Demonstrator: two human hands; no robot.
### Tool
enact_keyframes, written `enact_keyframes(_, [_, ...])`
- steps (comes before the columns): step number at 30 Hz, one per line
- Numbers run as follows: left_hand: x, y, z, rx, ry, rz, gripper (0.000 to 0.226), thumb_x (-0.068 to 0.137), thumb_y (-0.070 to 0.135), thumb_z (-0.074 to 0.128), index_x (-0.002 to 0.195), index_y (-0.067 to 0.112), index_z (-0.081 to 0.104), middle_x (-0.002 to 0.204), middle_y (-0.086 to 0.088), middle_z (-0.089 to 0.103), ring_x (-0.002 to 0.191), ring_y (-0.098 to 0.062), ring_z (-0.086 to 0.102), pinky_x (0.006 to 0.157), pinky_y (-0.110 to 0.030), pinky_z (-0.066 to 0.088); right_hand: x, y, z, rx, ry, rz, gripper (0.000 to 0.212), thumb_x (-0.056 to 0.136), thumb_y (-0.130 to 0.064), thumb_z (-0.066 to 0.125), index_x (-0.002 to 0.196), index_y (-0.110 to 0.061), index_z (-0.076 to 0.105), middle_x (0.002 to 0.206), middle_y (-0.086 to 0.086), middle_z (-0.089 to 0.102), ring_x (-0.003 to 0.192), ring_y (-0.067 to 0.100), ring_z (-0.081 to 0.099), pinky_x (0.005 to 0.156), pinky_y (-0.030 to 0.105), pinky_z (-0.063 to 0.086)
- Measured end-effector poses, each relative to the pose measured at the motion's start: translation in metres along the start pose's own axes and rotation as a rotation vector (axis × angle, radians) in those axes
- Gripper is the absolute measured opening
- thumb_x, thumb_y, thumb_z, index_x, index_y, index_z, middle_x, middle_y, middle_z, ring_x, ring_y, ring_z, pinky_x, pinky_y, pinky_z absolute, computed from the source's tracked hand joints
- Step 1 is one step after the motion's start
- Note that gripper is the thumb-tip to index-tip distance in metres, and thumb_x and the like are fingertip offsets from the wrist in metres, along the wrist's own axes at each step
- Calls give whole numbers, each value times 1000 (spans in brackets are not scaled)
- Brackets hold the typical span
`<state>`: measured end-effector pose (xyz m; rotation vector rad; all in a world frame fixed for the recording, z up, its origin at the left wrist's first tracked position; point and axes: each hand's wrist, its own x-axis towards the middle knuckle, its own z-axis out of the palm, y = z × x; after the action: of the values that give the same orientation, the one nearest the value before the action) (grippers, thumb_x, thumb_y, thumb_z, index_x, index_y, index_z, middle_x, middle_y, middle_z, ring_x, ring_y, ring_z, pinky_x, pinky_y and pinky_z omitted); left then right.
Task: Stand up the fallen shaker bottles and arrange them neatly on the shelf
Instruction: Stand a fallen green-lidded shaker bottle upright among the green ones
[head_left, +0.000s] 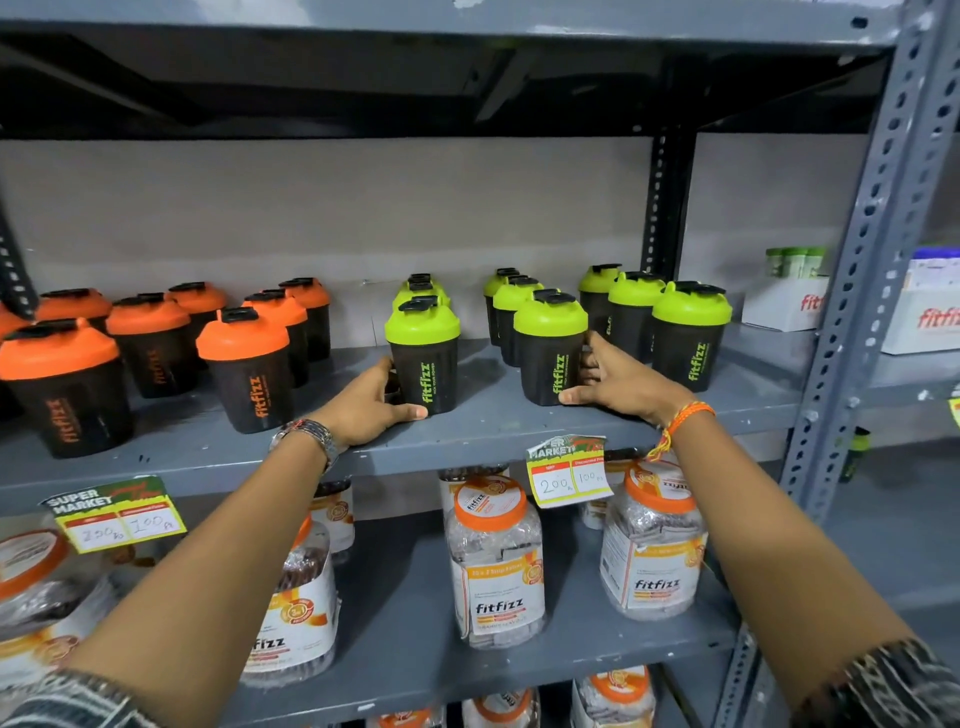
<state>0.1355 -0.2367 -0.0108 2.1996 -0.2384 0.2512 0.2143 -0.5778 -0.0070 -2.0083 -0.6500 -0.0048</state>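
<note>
At the centre of the frame the left hand (375, 397) wraps the base of a green-lidded shaker bottle (423, 356), thumb along its foot and fingers round the far side; just right of centre the right hand (618, 382) grasps a second green-lidded shaker (551, 348) the same way, low on the body; both bottles stand upright on the grey shelf (467, 436), front of their short columns, with a third green column (691, 335) further right and the orange-lidded shakers (244, 376) upright across the left half; no bottle appears to lie fallen, so this looks like final straightening. The risks lie in the spacing: the right-hand bottle stands near the column beside it, so a sideways slide could knock a neighbour; pushing either front bottle backward could topple those close behind it, domino fashion; both stand fairly near the shelf's front edge, above the price tag (569, 475), so a pull forward might tip one off onto the jars (496, 561) below.
</note>
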Motion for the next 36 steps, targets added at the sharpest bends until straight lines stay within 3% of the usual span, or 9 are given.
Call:
enact_keyframes(2, [0,0,1,14,7,-13,69,84,8,78,142,18,41,135,0,60,132,-21,56,119,-44,38,-1,0,1,-5,-10,-3,79,82,3,78,138,-28,32,129,-6,58,116,5,61,96,21,52])
enact_keyframes(5, [0,1,2,43,31,-27,70,83,12,79,142,14,41,134,-2,61,130,-22,58,117,-45,40,-2,1,3,-14,19,11,76,82,-2,80,136,-27,33,122,-11,60,114,9,64,97,29,53])
enact_keyframes(8, [-1,2,2,64,48,-37,73,82,15,81,143,14,41,138,-7,61,130,-23,57,118,-47,39,-2,-1,5,-41,36,10,73,80,-4,82,132,-23,33,119,-13,57,113,10,62,92,23,55])
enact_keyframes(12, [-2,4,2,54,47,-40,72,82,14,80,143,14,42,140,-8,60,132,-23,56,119,-49,38,-2,-1,7,-61,70,25,82,76,-14,87,139,-17,35,132,-1,59,124,22,61,107,44,49])
enact_keyframes(15, [-3,5,3,58,42,-36,71,83,13,79,144,14,41,141,-8,59,133,-23,54,119,-46,38,-2,0,6,-61,77,34,83,75,-13,87,141,-15,36,136,4,58,125,24,61,109,48,48])
enact_keyframes(20, [-4,7,4,52,38,-34,67,84,11,78,141,16,43,135,-2,60,127,-18,56,111,-32,38,-3,0,5,-38,73,43,81,79,-6,84,144,-10,37,141,11,58,124,24,62,109,47,48])
enact_keyframes(26, [-3,6,3,53,37,-50,70,83,12,79,142,15,42,140,-7,59,132,-22,55,119,-45,38,-4,-1,5,-29,57,38,76,81,0,80,144,-10,40,139,12,59,123,24,62,107,41,50])
enact_keyframes(29, [-3,4,2,52,37,-49,70,83,12,79,142,15,42,140,-7,60,130,-21,56,118,-43,39,-6,-3,5,-30,50,36,74,81,1,79,143,-12,41,137,11,61,121,22,63,103,34,51])
enact_keyframes(36, [-4,6,3,36,54,-65,70,81,9,80,141,11,44,136,-9,62,125,-20,59,112,-37,42,-9,-8,5,-27,34,56,77,81,1,79,145,-11,39,139,12,59,124,24,62,106,37,50])
